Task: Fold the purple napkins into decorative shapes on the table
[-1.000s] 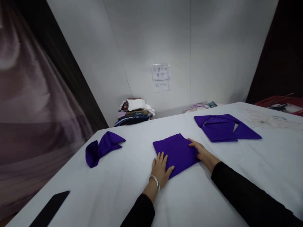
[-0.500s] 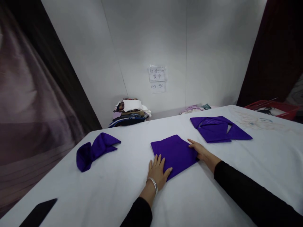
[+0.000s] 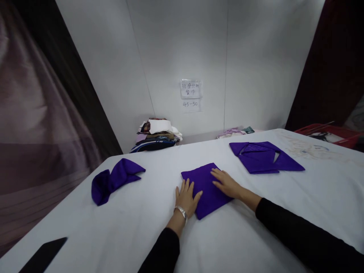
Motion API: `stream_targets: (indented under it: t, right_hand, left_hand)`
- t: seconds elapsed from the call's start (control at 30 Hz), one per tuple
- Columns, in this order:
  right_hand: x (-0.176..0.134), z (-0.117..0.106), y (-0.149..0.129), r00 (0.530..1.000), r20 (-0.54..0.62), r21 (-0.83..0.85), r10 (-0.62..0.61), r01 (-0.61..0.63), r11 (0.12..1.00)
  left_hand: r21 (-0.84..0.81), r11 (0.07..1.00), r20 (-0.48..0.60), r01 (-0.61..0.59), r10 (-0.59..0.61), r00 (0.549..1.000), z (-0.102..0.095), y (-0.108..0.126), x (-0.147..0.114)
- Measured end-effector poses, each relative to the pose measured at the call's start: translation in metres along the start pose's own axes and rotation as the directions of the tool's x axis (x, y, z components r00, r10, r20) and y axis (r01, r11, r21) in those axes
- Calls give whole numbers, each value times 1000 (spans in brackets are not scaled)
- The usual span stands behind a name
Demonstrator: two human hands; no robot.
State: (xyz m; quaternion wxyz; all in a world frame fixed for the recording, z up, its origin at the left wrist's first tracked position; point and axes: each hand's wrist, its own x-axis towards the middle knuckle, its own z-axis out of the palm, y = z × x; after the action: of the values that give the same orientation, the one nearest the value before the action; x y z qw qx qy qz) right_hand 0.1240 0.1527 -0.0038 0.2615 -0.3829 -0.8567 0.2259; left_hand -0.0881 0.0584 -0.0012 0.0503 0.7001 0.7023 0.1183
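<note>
Two bare hands rest on a folded purple cloth, one at each side, apart from each other with a strip of fabric showing between them. The left hand [image 3: 187,198] lies palm down at the cloth's left edge, its fingers spread and pointing away from the person, the thumb stretched out to the right over the fabric. The right hand [image 3: 226,184] comes in from the right and lies over the right part of the cloth, fingers long, slightly parted and pointing left. Neither hand is clenched; both look laid on the fabric, and whether the right fingertips press down cannot be told. A silver bracelet [image 3: 182,213] circles the left wrist, and black sleeves [image 3: 164,248] cover both forearms.

The purple cloth [image 3: 207,193] is folded into a flat, roughly four-sided shape near the middle of a white-covered table [image 3: 136,231]. To its left lies a second purple piece [image 3: 121,178], bunched and curved, with two points facing right. To its right, farther back, is a third purple piece [image 3: 257,161], folded flat with a gap in it. A black flat object [image 3: 44,256] sits at the lower left.

Beyond the table's far edge are a stack of clothes [image 3: 157,137], a smaller pile of fabric [image 3: 233,132] and a red basket [image 3: 351,138]. A handwritten sign [image 3: 191,89] hangs on the pale wall, with "45-50" beneath.
</note>
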Motion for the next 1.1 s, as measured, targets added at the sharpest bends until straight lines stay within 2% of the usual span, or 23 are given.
stream_targets:
  t: [0.1,0.2,0.37,0.53,0.67,0.77,0.87,0.93,1.03,1.1]
  right_hand:
    - [1,13,-13,978,203,-175,-47,84,981]
    - [-1,19,-12,962,275,-251,-1,72,965]
    - [8,16,-4,950,309,-209,39,28,977]
    - [44,14,3,955,294,-247,34,42,968]
    - [66,16,26,958,281,-310,61,30,950]
    - [71,12,43,968,234,-320,90,-11,947]
    - [63,7,45,967,196,-355,164,-86,931]
    - [48,6,33,968,187,-364,167,-90,927]
    - [14,13,2,965,260,-275,12,62,959]
    - [-11,20,-18,937,337,-195,-87,160,968]
  left_hand:
    - [49,999,-12,17,-17,1000,0,-6,19]
    - [84,991,35,106,-109,993,9,-14,31]
    - [91,989,45,120,-125,991,19,-20,34]
    - [92,987,62,131,-137,989,15,-17,33]
    - [83,988,53,127,-132,990,16,-18,33]
    - [80,989,45,126,-129,991,18,-19,33]
    - [78,988,45,132,-136,990,18,-18,33]
    - [71,988,48,135,-138,989,17,-17,32]
    - [63,989,49,132,-135,990,16,-17,31]
    - [63,990,45,128,-131,990,16,-18,32]
